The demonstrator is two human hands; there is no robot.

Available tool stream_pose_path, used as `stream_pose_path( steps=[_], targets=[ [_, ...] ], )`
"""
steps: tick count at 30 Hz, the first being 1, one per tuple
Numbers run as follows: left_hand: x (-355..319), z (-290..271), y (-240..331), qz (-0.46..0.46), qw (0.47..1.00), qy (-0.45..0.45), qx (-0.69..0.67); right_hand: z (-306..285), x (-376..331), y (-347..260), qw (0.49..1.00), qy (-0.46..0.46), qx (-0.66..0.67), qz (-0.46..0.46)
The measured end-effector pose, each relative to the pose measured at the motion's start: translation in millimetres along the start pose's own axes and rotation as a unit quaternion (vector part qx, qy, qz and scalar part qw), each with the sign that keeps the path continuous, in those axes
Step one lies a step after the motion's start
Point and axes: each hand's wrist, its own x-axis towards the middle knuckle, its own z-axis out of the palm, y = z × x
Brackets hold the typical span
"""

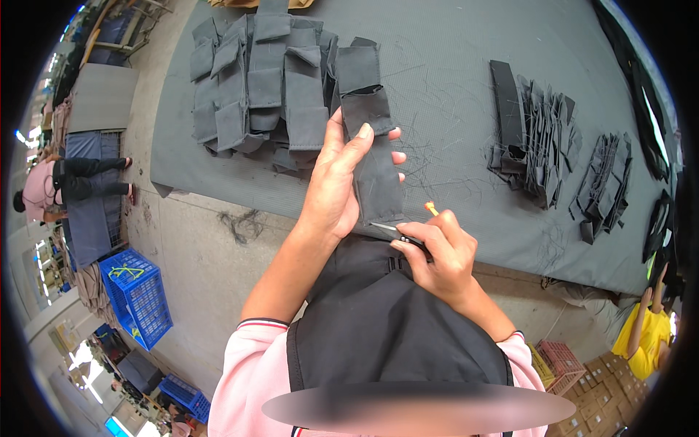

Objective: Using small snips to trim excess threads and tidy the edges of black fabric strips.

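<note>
Where the gray strip (380, 182) lies: held up between the hands, its upper part in the left hand (337, 171), its lower end just beside the tool in the right hand.
Left hand: clamped on the strip, thumb pressed on its front, other fingers behind it with some tips showing past its right edge.
Fold: a pocket-like fold (368, 111) shows above the thumb; whether the fabric beyond it belongs to the strip or to the pile, I cannot tell.
Right hand (445, 255): apart from the left, below and to the right of the strip, fingers closed on a small black cutting tool (416, 244).
Blade: points left at the lower end of the strip; contact cannot be told.
Yellow-orange tip (431, 208): juts up by the right fingers, right of the strip.
Table (444, 65): gray-covered, beneath and beyond the strip.
Pile of folded gray pieces (266, 80): on the table, left of the strip.
Large bundle (542, 146): dark pieces, on the table, well to the right of the strip.
Small bundle (604, 182): farther right of the strip than the large one.
Loose threads (419, 164): scattered on the table, near the right edge of the strip.
Black apron (397, 331): on the wearer, below the strip.
Blue crate (137, 298): on the floor, well to the left of the strip.
Person in yellow (644, 335): far to the right of the strip, lower down.
</note>
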Motion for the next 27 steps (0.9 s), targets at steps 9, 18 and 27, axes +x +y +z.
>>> stream_pose_path(
  steps=[9,18,27],
  targets=[
    [0.1,1.6,1.2,0.004,1.0,0.013,0.005,-2.0,1.3,-2.7,0.998,-0.034,0.009,0.051],
    [-0.6,1.3,0.0,0.013,0.999,0.037,0.017,-3.7,-1.8,-4.8,0.999,-0.012,-0.028,0.014],
    [-1.8,4.4,-1.1,0.011,0.999,0.036,0.033,-1.2,-1.7,-3.7,1.0,-0.003,-0.017,0.015]
  ],
)
